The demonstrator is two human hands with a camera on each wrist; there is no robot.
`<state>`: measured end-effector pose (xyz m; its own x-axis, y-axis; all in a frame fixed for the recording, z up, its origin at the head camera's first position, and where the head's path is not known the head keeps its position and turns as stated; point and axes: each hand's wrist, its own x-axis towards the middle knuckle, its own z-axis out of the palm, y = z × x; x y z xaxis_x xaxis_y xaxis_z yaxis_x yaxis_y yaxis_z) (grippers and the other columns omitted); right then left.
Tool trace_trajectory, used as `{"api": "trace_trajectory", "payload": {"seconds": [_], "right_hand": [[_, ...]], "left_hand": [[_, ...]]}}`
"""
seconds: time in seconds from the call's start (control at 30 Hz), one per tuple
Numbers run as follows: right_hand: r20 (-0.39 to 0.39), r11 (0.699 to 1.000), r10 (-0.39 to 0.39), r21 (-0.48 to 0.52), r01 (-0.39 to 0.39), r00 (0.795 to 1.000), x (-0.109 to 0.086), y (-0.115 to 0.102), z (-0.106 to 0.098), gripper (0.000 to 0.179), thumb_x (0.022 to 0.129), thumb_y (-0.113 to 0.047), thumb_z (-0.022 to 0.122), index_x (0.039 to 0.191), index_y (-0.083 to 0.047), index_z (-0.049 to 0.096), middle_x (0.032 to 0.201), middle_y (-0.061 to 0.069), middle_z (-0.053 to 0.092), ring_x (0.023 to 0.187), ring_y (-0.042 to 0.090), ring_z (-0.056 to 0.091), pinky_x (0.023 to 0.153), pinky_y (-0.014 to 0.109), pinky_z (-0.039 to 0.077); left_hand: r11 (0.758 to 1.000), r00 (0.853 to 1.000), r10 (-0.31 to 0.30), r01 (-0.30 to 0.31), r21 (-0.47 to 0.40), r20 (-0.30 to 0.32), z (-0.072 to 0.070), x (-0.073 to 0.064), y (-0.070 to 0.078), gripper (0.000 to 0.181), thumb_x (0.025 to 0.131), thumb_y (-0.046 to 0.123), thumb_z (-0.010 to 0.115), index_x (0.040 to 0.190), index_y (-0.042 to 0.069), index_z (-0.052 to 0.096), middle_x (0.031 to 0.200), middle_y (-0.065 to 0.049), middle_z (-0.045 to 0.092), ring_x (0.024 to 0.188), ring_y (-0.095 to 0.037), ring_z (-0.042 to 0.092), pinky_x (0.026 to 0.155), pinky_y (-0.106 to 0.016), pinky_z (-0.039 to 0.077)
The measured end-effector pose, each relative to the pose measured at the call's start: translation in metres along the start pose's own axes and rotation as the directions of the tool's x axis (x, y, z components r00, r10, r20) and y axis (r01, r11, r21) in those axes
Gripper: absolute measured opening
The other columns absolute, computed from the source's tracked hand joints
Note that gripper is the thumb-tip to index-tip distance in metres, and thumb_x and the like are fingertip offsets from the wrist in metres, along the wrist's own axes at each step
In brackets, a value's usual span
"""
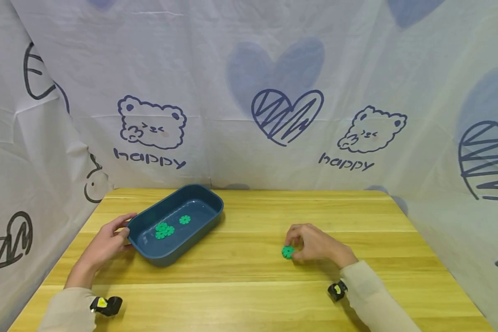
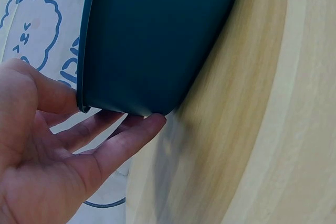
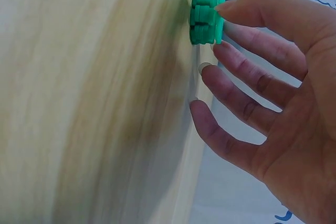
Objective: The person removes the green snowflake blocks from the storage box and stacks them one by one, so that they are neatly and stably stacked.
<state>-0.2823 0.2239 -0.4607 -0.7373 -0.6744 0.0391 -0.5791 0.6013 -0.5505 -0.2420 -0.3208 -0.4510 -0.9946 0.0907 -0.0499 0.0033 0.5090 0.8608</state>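
Note:
My left hand [image 1: 108, 242] holds the near left end of a dark blue plastic tub [image 1: 178, 251]. In the left wrist view the thumb is at the tub's rim [image 2: 82, 77] and the fingers [image 2: 126, 142] lie against its outer end wall. Several green flower-shaped discs [image 1: 161, 234] lie together inside, with a single disc [image 1: 184, 220] apart from them. On the right, my right hand [image 1: 313, 243] pinches the top disc [image 3: 220, 17] of a small stack of green discs [image 3: 202, 19] between thumb and fingertips; its other fingers are spread and loosely bent.
The tub and the small stack sit on a light wood-grain table [image 1: 240, 295]. A white cloth [image 1: 216, 152] printed with bears and hearts hangs behind it and along both sides.

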Motion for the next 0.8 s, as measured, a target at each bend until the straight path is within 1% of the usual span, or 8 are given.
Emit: {"api": "trace_trajectory", "payload": {"seconds": [0.2,0.4,0.57,0.67,0.8], "right_hand": [[-0.004,1.000,-0.003,-0.011,0.003,1.000,0.000,-0.002,0.000,0.017,0.081,-0.010,0.082,0.097,-0.015,0.079,0.100,-0.003,0.071,0.085,0.019,0.064,0.076,0.031,0.059],[0.003,1.000,0.002,-0.016,-0.002,1.000,-0.001,-0.004,-0.001,0.020,0.081,-0.010,0.082,0.101,-0.013,0.079,0.103,0.001,0.072,0.086,0.019,0.064,0.076,0.031,0.060],[0.002,1.000,0.007,-0.020,-0.007,1.000,0.001,-0.008,-0.002,0.020,0.084,-0.011,0.081,0.104,-0.012,0.078,0.106,0.002,0.071,0.090,0.021,0.066,0.078,0.034,0.060],[-0.003,1.000,0.008,-0.015,-0.008,1.000,0.007,-0.014,-0.004,0.021,0.087,-0.011,0.078,0.108,-0.010,0.077,0.110,0.002,0.072,0.094,0.023,0.066,0.081,0.037,0.061],[-0.010,1.000,-0.010,-0.008,0.010,1.000,0.024,-0.028,-0.008,0.022,0.091,-0.012,0.074,0.113,-0.009,0.077,0.115,0.005,0.072,0.097,0.023,0.067,0.080,0.033,0.060]], "left_hand": [[1.000,1.000,0.000,0.000,0.008,-0.001,0.000,0.000,0.000,0.053,0.107,0.006,0.032,0.159,-0.006,0.027,0.144,-0.038,0.039,0.116,-0.040,0.062,0.087,-0.044,0.064],[1.000,1.000,-0.014,0.014,0.014,-0.002,0.001,0.001,-0.001,0.054,0.107,0.006,0.031,0.159,-0.006,0.026,0.146,-0.038,0.039,0.119,-0.046,0.060,0.088,-0.045,0.064],[1.000,1.000,-0.025,0.025,0.019,0.000,0.001,0.001,-0.002,0.054,0.108,0.007,0.030,0.160,-0.005,0.025,0.147,-0.038,0.039,0.122,-0.048,0.059,0.089,-0.046,0.064],[0.999,1.000,-0.026,0.026,0.019,-0.002,0.001,0.001,-0.002,0.054,0.108,0.007,0.030,0.160,-0.005,0.025,0.147,-0.038,0.039,0.121,-0.047,0.060,0.089,-0.046,0.064],[1.000,1.000,-0.015,0.015,0.010,-0.005,0.001,0.001,-0.001,0.054,0.107,0.006,0.031,0.159,-0.006,0.026,0.146,-0.038,0.040,0.117,-0.044,0.062,0.088,-0.045,0.064]]}}
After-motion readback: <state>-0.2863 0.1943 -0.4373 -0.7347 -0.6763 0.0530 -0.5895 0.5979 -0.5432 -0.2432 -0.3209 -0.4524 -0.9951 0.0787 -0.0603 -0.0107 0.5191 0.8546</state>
